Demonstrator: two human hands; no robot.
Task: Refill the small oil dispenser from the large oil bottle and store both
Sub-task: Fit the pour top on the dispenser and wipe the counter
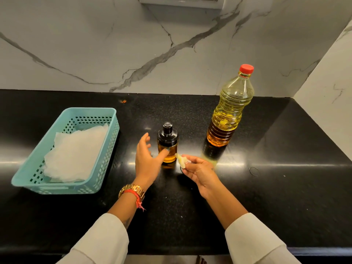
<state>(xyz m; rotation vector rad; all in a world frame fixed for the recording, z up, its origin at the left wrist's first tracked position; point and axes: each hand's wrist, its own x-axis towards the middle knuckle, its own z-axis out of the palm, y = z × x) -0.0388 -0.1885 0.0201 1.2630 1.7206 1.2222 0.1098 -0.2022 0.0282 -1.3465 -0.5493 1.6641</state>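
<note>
Two pale sleeves [102, 239] enter from the near edge, forearms reaching over the black countertop [266, 197]. On the left wrist sit a gold watch [132, 189] and a red thread [136, 197]. Left hand [146, 159], fingers spread and relaxed, is open beside the small oil dispenser [167, 143]; its thumb tip touches the dispenser's amber glass body on the near left side, while the fingers stand apart from the glass and grasp nothing. Right hand [198, 168], just right of the dispenser and nearer the viewer, pinches a small crumpled yellowish wad [181, 160] between fingertips and thumb; the wad's material cannot be told. Small oil dispenser: upright at centre of the counter, black cap on, amber oil inside. Large oil bottle [230, 111]: upright, far right of the dispenser and well apart from both hands, red cap [246, 68] on, partly filled with yellow oil that looks darker toward the base. Teal perforated basket [112, 130]: at left on the counter, well apart from the dispenser, holding a white crumpled sheet [76, 151]. A thin ring-shaped object [253, 171] lies on the counter at right. Veined marble wall [133, 54] rises behind the counter at the far side
</note>
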